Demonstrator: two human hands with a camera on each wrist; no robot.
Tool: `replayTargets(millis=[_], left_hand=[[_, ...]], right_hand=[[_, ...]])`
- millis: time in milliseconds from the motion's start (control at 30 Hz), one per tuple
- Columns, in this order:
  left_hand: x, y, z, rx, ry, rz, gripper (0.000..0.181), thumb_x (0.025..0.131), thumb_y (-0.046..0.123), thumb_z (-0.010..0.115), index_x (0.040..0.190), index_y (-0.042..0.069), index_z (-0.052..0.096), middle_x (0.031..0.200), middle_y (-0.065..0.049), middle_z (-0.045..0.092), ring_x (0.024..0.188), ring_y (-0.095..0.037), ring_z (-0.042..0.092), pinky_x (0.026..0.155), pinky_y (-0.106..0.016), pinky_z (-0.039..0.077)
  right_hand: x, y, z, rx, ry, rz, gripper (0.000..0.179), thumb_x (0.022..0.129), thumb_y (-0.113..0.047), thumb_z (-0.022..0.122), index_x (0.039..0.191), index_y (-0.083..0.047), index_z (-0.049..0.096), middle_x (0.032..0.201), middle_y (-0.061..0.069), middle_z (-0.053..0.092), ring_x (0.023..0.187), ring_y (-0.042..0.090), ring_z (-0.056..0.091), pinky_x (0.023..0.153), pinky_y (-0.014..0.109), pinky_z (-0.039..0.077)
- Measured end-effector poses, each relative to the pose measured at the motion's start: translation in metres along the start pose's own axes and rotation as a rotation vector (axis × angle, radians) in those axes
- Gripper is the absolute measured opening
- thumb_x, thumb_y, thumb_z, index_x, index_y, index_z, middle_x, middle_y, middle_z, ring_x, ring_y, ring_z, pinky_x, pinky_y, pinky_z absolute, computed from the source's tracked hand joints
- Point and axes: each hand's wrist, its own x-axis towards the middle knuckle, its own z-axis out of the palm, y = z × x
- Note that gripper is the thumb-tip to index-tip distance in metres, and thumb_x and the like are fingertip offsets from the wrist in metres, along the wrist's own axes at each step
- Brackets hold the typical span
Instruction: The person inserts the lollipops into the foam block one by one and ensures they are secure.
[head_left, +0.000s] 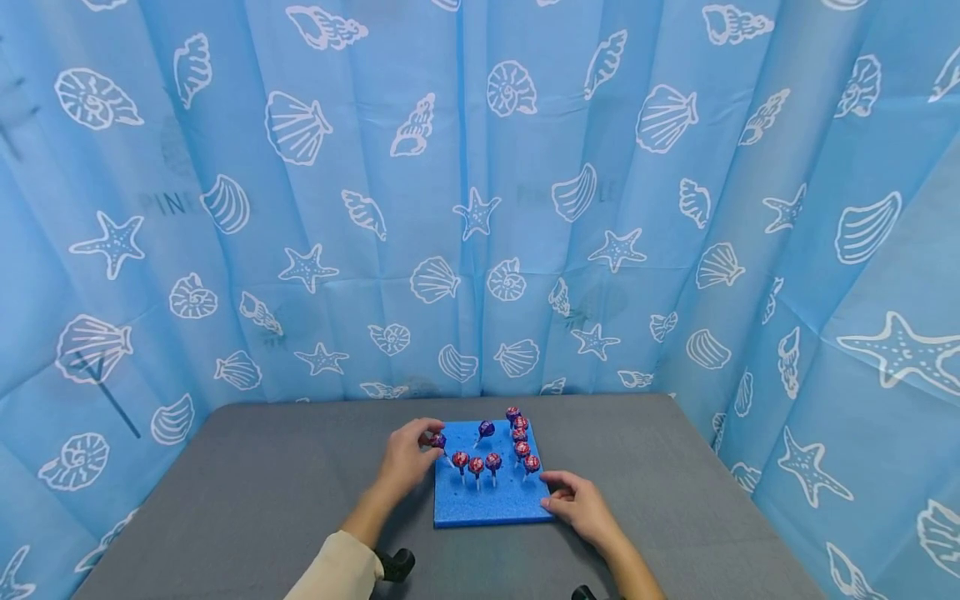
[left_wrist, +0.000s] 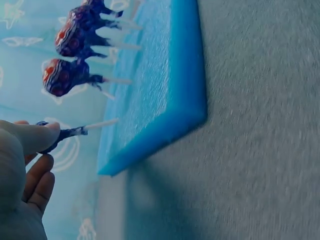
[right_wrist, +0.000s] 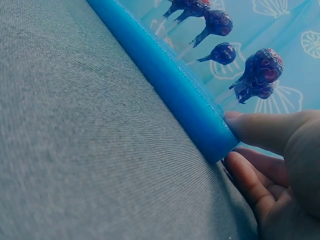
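A blue foam board lies on the table with several wrapped lollipops standing in it. My left hand is at its left side, pinching the wrapped head of a lollipop between thumb and fingers. That lollipop's white stick points down at the board, and its tip overlaps the foam in the left wrist view. My right hand grips the board's right edge near the front corner, thumb at the upper edge and fingers curled lower down.
Red-and-purple lollipops form a short row across the board's middle. Others run along its right side, and one lollipop stands toward the back. A grey cloth-covered table surrounds the board; a blue seashell curtain hangs behind.
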Motion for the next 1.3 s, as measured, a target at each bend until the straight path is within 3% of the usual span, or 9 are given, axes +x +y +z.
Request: replayTargets(millis=[367, 767, 1133, 1300], left_hand=[[0.002, 0.014, 0.007, -0.057, -0.005, -0.010, 0.032, 0.083, 0.005, 0.077, 0.114, 0.012, 0.067, 0.103, -0.002, 0.067, 0.088, -0.017, 0.060, 0.078, -0.036, 0.053], [0.000, 0.015, 0.013, -0.065, -0.003, 0.002, 0.032, 0.083, 0.005, 0.076, 0.114, 0.011, 0.068, 0.103, -0.002, 0.067, 0.089, -0.016, 0.060, 0.078, -0.034, 0.053], [-0.002, 0.016, 0.013, 0.003, 0.035, 0.011, 0.034, 0.081, 0.007, 0.079, 0.112, 0.018, 0.069, 0.103, 0.004, 0.067, 0.095, -0.022, 0.057, 0.078, -0.038, 0.050], [-0.002, 0.015, 0.013, 0.014, 0.044, 0.026, 0.034, 0.081, 0.007, 0.080, 0.111, 0.018, 0.069, 0.102, 0.004, 0.067, 0.094, -0.019, 0.057, 0.078, -0.037, 0.051]], right_hand=[[0.000, 0.000, -0.001, 0.015, -0.017, -0.008, 0.040, 0.088, -0.012, 0.072, 0.123, 0.002, 0.061, 0.097, 0.008, 0.062, 0.078, 0.019, 0.057, 0.064, 0.026, 0.048], [0.002, 0.002, 0.000, 0.016, -0.009, -0.003, 0.040, 0.088, -0.013, 0.073, 0.124, 0.001, 0.061, 0.105, 0.009, 0.062, 0.080, 0.019, 0.058, 0.067, 0.027, 0.049], [0.001, 0.001, 0.000, 0.028, -0.012, 0.012, 0.039, 0.088, -0.012, 0.072, 0.124, 0.002, 0.061, 0.100, 0.008, 0.062, 0.080, 0.020, 0.057, 0.066, 0.027, 0.049], [0.001, 0.000, 0.000, 0.017, -0.006, 0.016, 0.040, 0.088, -0.013, 0.072, 0.124, 0.001, 0.061, 0.100, 0.008, 0.062, 0.080, 0.019, 0.057, 0.067, 0.027, 0.049]])
